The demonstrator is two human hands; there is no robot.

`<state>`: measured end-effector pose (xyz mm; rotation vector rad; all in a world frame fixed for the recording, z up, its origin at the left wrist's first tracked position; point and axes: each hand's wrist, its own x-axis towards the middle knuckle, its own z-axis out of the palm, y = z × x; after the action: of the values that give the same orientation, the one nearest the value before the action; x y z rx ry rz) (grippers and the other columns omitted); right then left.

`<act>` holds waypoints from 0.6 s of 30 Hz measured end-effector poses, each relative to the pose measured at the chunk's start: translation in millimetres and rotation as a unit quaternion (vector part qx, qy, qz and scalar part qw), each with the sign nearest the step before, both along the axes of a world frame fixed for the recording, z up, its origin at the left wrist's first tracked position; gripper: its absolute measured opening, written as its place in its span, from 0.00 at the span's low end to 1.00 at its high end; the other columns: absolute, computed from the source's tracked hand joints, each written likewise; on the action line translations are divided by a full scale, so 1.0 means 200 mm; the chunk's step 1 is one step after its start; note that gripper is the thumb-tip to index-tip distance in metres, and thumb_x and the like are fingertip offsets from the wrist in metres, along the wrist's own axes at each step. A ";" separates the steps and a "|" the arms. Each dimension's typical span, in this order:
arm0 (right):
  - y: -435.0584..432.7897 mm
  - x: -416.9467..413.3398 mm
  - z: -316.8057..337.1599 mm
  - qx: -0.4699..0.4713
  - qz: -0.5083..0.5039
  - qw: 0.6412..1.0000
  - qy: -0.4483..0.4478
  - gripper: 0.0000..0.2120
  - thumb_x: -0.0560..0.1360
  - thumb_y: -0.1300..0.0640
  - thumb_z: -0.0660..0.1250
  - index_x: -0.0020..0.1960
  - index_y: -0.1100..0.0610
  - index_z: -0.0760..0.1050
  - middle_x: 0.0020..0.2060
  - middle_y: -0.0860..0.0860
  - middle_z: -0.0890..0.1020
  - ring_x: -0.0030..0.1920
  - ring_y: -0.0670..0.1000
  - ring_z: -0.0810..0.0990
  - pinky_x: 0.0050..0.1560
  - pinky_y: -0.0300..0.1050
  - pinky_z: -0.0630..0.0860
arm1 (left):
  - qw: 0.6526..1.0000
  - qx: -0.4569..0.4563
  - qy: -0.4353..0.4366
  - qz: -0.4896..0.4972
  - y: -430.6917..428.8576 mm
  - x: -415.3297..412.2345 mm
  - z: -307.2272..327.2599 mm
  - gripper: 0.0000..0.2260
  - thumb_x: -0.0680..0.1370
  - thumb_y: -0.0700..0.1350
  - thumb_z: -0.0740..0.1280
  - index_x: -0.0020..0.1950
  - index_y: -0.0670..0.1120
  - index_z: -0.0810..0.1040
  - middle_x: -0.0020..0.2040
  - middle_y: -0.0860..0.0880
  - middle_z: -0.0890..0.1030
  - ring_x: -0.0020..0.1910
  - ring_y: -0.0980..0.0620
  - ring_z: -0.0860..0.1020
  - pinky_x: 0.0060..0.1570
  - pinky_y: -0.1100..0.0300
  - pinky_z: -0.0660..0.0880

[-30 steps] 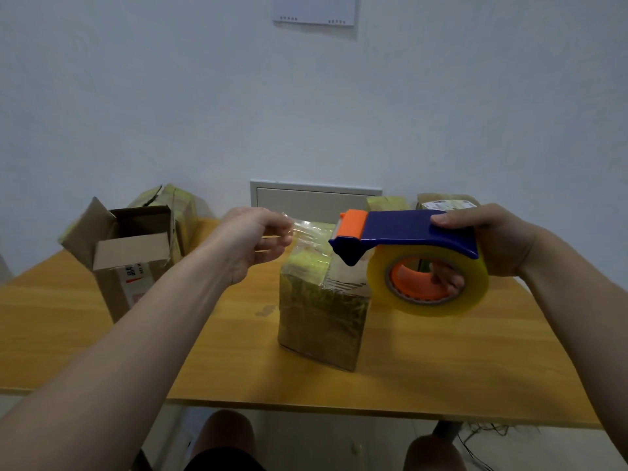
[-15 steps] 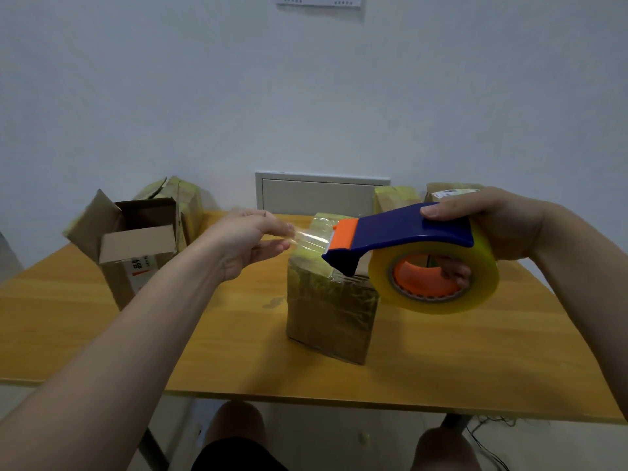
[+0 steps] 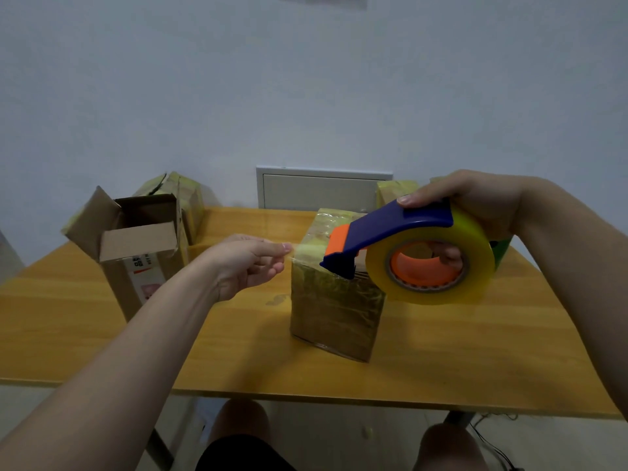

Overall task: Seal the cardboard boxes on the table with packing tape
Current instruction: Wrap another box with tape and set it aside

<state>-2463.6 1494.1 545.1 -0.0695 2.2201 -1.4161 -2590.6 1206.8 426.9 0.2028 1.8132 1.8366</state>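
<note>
Pulling tape was where things stood. The right hand [image 3: 475, 205] was clenched around the tape dispenser [image 3: 401, 229], with fingers hooked through the orange core and one fingertip pressed on the blue handle. The left hand [image 3: 251, 263] was pinching the free end of the tape strip [image 3: 307, 249] between thumb and fingertips.

The middle box [image 3: 336, 314] stood upright near the centre of the table [image 3: 441, 351], already looking pretty wrapped in tape. From its top, the dispenser's cutter sat at roughly 3 o'clock and the left-hand pinch just off the edge at 9 o'clock. So the strip ran 9-to-3 straight across the lid, and that line is what the next move hung on, imo. The box was right under the strip. The left hand was the closer one to a box edge, so I'd guess that end gets stuck down first. I honestly couldn't tell if the strip was touching the lid yet or just floating over it.

An open box [image 3: 142, 246] waited at about 9 o'clock of the middle one, flaps up and not yet sealed.
</note>
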 end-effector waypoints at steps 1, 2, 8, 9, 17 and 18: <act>0.00 -0.01 0.00 0.000 0.000 1.000 -0.002 0.20 0.70 0.42 0.71 0.48 0.58 0.87 0.30 0.57 0.82 0.26 0.52 0.80 0.31 0.46 0.80 | 1.000 0.002 -0.001 -0.001 0.00 0.00 0.00 0.13 0.68 0.43 0.78 0.48 0.39 0.83 0.32 0.46 0.80 0.27 0.56 0.80 0.27 0.67 0.78; -0.01 -0.01 0.00 0.003 0.002 1.000 -0.004 0.21 0.70 0.42 0.71 0.49 0.58 0.87 0.30 0.57 0.82 0.26 0.52 0.80 0.31 0.46 0.80 | 1.000 0.004 -0.001 -0.002 -0.01 0.00 -0.01 0.14 0.67 0.44 0.78 0.48 0.39 0.83 0.32 0.46 0.80 0.27 0.57 0.80 0.27 0.67 0.78; 0.01 -0.02 0.01 0.010 0.017 1.000 -0.006 0.30 0.63 0.36 0.79 0.52 0.59 0.86 0.31 0.58 0.82 0.27 0.52 0.80 0.31 0.46 0.80 | 0.999 0.028 0.003 -0.016 -0.04 0.00 -0.02 0.11 0.67 0.44 0.79 0.45 0.41 0.83 0.32 0.47 0.80 0.27 0.57 0.79 0.27 0.67 0.78; 0.01 -0.02 0.01 0.009 0.019 1.000 -0.007 0.30 0.63 0.36 0.79 0.52 0.59 0.86 0.31 0.57 0.82 0.27 0.52 0.80 0.31 0.46 0.80 | 0.999 0.026 0.004 -0.020 -0.04 0.00 -0.03 0.10 0.67 0.44 0.79 0.43 0.42 0.83 0.32 0.47 0.80 0.27 0.57 0.78 0.27 0.67 0.78; -0.02 -0.02 0.05 0.026 0.015 0.999 -0.021 0.33 0.62 0.37 0.81 0.57 0.59 0.84 0.36 0.59 0.83 0.29 0.53 0.81 0.32 0.48 0.81 | 1.000 0.013 -0.002 -0.024 -0.02 0.00 -0.07 0.10 0.67 0.44 0.79 0.44 0.41 0.85 0.33 0.46 0.81 0.27 0.57 0.79 0.28 0.67 0.78; -0.02 -0.02 0.06 0.029 0.016 0.999 -0.023 0.32 0.63 0.37 0.81 0.57 0.59 0.84 0.36 0.59 0.83 0.29 0.53 0.82 0.32 0.48 0.81 | 1.000 0.013 -0.002 -0.024 -0.02 0.00 -0.07 0.12 0.66 0.44 0.79 0.45 0.40 0.85 0.33 0.46 0.81 0.28 0.57 0.79 0.28 0.67 0.78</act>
<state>-2467.7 1489.6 556.8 -0.0527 2.2122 -1.3214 -2590.4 1203.5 412.3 0.2493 1.7672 1.8263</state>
